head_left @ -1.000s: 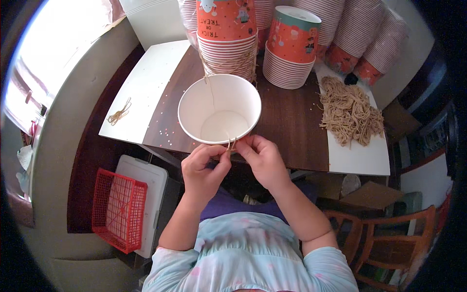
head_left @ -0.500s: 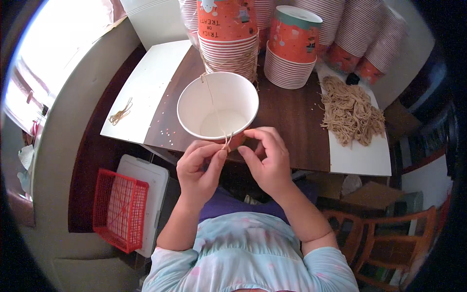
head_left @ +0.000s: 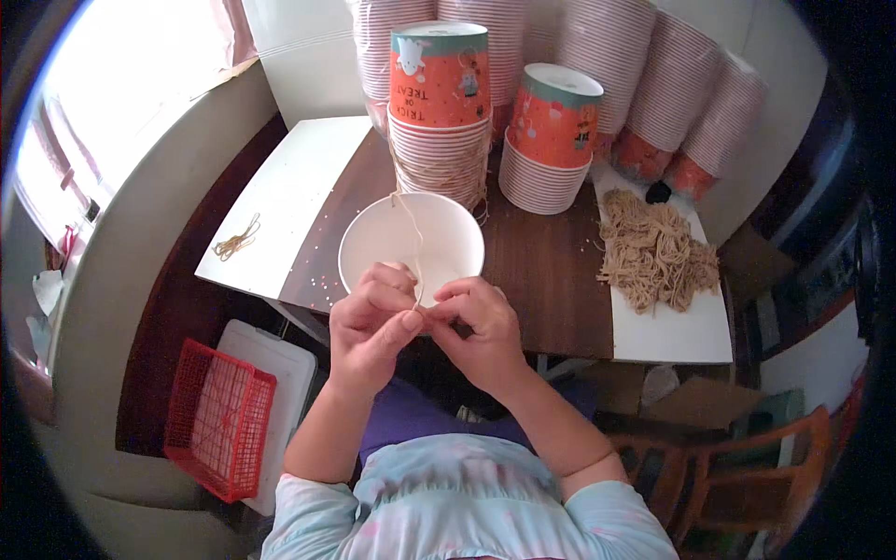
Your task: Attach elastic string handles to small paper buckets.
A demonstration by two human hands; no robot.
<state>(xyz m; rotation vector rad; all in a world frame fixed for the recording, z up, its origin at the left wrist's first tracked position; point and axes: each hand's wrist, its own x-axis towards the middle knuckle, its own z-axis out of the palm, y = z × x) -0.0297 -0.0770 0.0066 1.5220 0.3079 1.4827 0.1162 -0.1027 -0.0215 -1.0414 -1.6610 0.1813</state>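
Observation:
A white-lined paper bucket point(head_left: 370, 241) stands at the table's near edge, its open mouth tilted toward me. Thin tan cord point(head_left: 416, 245) is fastened at the far side of its rim and runs across the mouth to my fingers. At the near rim my left hand point(head_left: 371, 327) is closed, pinching the cord between thumb and fingers. Just beside it my right hand point(head_left: 481, 329) is closed too, its thumb and fingertips pinching the same part of the cord. The fingers hide the cord's end and the exact shape of any loop or knot there.
Behind the bucket rises a stack of upturned orange buckets point(head_left: 439, 89) with cords around it; another stack point(head_left: 551, 126) stands to its right. Bagged stacks line the wall. A heap of tan cords point(head_left: 658, 247) lies at right, a small bundle point(head_left: 237, 238) at left. Below-left sits a red basket point(head_left: 219, 420).
My right hand has come in to my left, its fingers now closed on the cord. Both hands are a little higher over the near rim. The view has shifted, so the table sits lower.

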